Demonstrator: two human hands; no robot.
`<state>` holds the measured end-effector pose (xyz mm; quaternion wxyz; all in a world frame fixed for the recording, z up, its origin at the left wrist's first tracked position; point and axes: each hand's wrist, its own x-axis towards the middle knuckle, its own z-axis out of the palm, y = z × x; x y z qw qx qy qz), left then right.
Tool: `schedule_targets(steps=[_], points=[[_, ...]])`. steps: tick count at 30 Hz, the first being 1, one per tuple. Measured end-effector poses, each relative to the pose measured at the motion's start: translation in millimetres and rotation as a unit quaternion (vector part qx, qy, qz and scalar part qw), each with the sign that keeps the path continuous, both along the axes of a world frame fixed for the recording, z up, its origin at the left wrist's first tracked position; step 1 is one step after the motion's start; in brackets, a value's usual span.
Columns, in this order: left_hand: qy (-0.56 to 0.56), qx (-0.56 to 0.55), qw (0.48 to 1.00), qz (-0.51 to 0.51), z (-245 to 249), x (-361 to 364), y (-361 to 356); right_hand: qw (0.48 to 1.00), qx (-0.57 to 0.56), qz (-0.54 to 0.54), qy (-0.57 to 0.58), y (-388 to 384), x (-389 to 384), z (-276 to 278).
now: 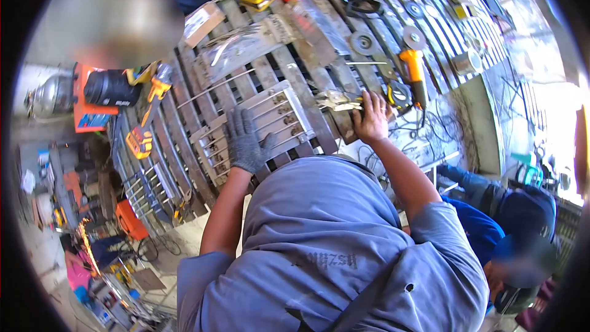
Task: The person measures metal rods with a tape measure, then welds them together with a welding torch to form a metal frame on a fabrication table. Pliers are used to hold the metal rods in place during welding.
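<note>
Two hands, one orange angle grinder

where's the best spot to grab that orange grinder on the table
Take the grinder round its orange barrel: that part is straight, lies flat on the slatted table and looks clear on both sides. Come down from above on the side of the right hand, which is closest, probably keeping off the black end.

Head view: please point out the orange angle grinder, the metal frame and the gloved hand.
orange angle grinder (415, 74): head view, on its orange body.
metal frame (279, 107): head view, on a bare bar right of the glove.
gloved left hand (246, 141): head view, on the back of the glove.
</note>
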<state>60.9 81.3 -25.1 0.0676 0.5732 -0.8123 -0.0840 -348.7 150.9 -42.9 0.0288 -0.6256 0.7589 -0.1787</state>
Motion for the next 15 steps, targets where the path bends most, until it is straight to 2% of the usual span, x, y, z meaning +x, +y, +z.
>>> schedule_targets(steps=[6,15], points=[[-0.043,-0.014,0.999,-0.011,-2.9,0.7,0.0,1.0,-0.015,-0.004,-0.014,2.6,0.8,5.3],[0.041,-0.051,0.997,-0.045,-17.5,4.7,-1.0,1.0,0.002,-0.013,-0.021,0.1,3.1,3.3]])
